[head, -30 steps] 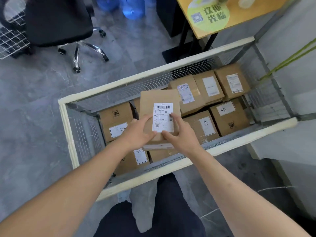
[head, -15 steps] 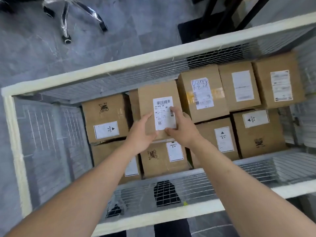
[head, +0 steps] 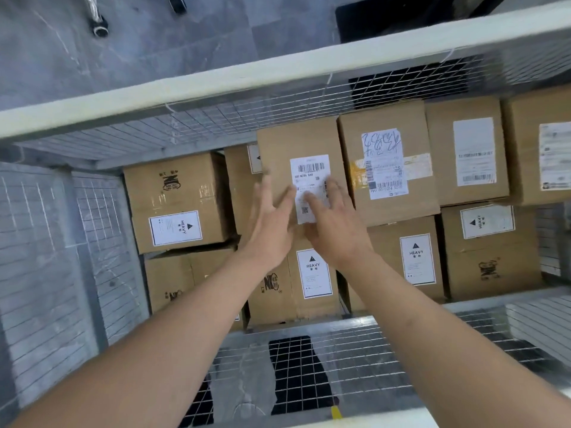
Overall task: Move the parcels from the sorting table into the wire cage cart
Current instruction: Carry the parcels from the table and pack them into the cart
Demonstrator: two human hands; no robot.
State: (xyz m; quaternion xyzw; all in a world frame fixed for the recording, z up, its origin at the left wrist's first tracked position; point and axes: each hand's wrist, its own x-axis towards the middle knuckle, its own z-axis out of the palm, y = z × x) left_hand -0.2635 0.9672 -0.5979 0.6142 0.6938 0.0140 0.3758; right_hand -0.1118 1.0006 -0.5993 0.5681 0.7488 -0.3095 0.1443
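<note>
A barcode-labelled parcel (head: 301, 156) is being set inside the wire cage cart (head: 216, 84); left hand (head: 270, 230) and right hand (head: 335, 230) are spread wide, holding nothing. Withdrawal is judged next.

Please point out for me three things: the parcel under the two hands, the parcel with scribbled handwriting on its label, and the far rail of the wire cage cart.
Parcel under the hands (head: 296, 143): head view, bare cardboard top above its label.
Scribbled-label parcel (head: 383, 163): head view, on its white label.
Far rail (head: 247, 78): head view, middle of the pale bar.
</note>
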